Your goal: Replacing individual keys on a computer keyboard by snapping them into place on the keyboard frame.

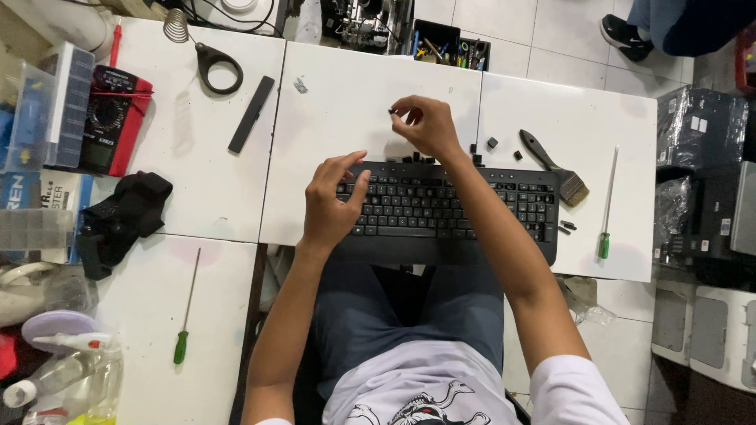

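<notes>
Several keycaps (492, 142) already lie loose on the white tabletop (354, 118) just behind the black keyboard (445, 211), with a few more in a short row (417, 159) touching its rear edge and a couple (567, 227) off its right end, so we judge the key-pulling well begun but far from finished: most of the rows on the keyboard still look fully capped, though we cannot pick out the bare switch spots from this height. Our right hand (429, 126) is raised above the keyboard's back edge, thumb and forefinger pinched on one small black keycap (391, 111), the other fingers curled loosely. Our left hand (331, 205) rests on the keyboard's left end, fingers bent and spread across the keys, thumb out to the side, holding nothing and seeming to steady the board. The keyboard is a matte plastic slab with a wide smooth front lip, lying half over the table edge above our lap. To its right sits a paintbrush (555, 167) with a dark moulded handle and pale bristles, and beyond that a thin steel screwdriver (607, 206) with a green grip. Left of the keyboard lie a flat black bar (252, 114), a crumpled black cloth (130, 208) and a red-cased multimeter (118, 118).
</notes>
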